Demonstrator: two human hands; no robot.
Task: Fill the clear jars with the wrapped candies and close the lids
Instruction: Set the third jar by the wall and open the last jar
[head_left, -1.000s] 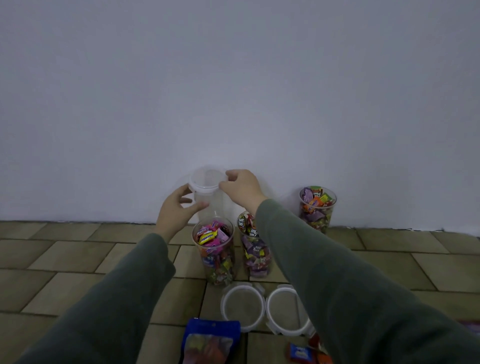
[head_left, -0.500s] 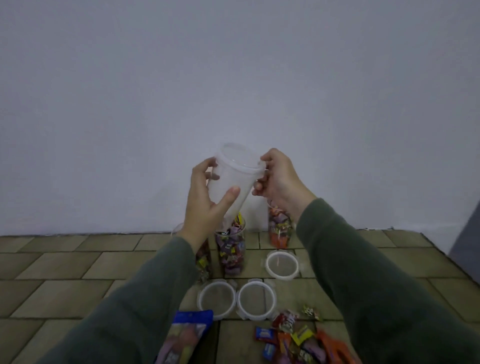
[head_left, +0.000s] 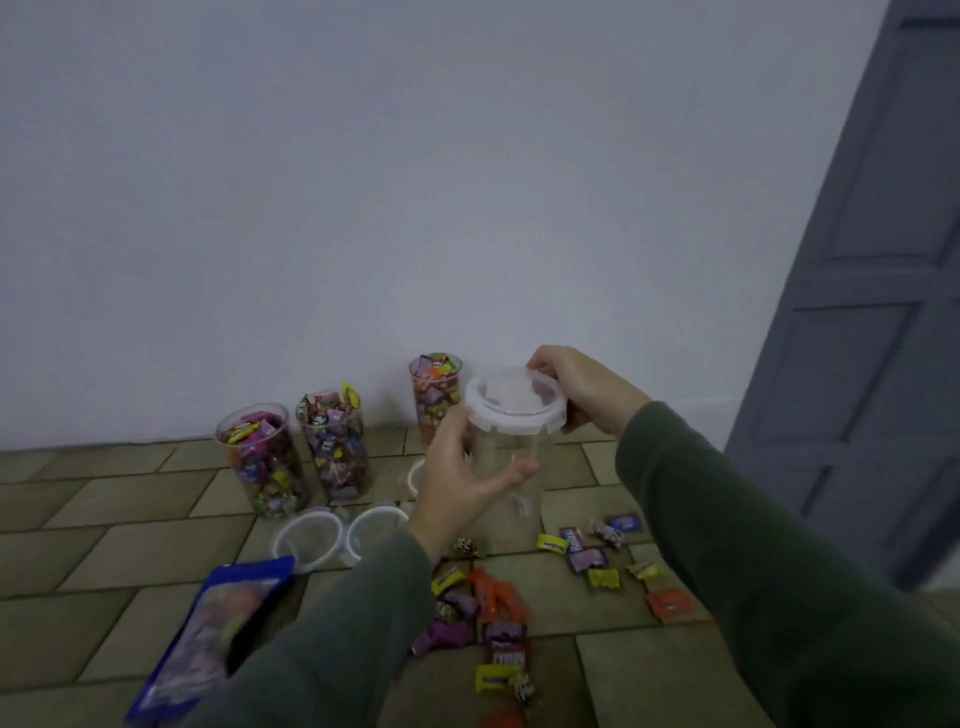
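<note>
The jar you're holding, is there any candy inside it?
No candy shows inside the held jar; you can see straight through its clear wall. A white lid sits on top. The left hand covers part of the jar's side, so that bit is hidden.

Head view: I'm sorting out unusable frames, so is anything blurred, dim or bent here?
Head view: dim, flat light with a grey cast; the blue candy bag and left hand are motion-smeared; the door at the right edge leans from wide-angle distortion; filled jars stay readable.
</note>
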